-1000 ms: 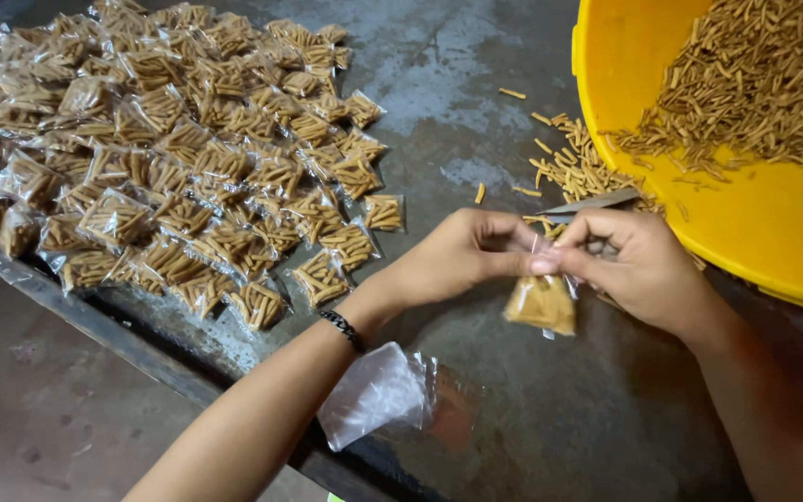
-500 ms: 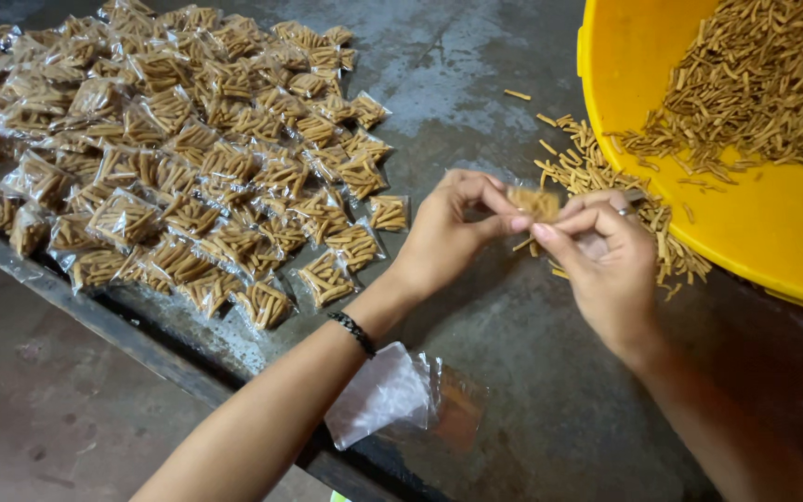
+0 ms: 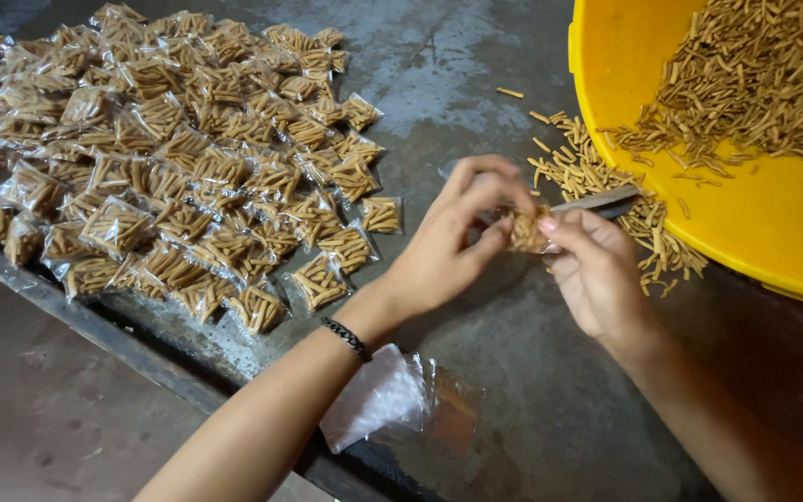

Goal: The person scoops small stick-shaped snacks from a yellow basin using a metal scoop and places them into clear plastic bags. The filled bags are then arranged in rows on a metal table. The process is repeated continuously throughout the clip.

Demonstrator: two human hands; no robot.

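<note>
Your left hand (image 3: 462, 232) and right hand (image 3: 597, 270) both pinch one small snack packet (image 3: 527, 230) just beside the yellow tub (image 3: 773, 232), fingers closed tight at its mouth to keep the sticks inside.

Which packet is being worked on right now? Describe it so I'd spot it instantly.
Start at the yellow tub at the top right, then follow the loose snack sticks spilled on the grey surface beside its rim. Just left of them, the left hand and right hand pinch one small clear packet of sticks. It alone is held up; the other packets lie heaped at the far left.
</note>
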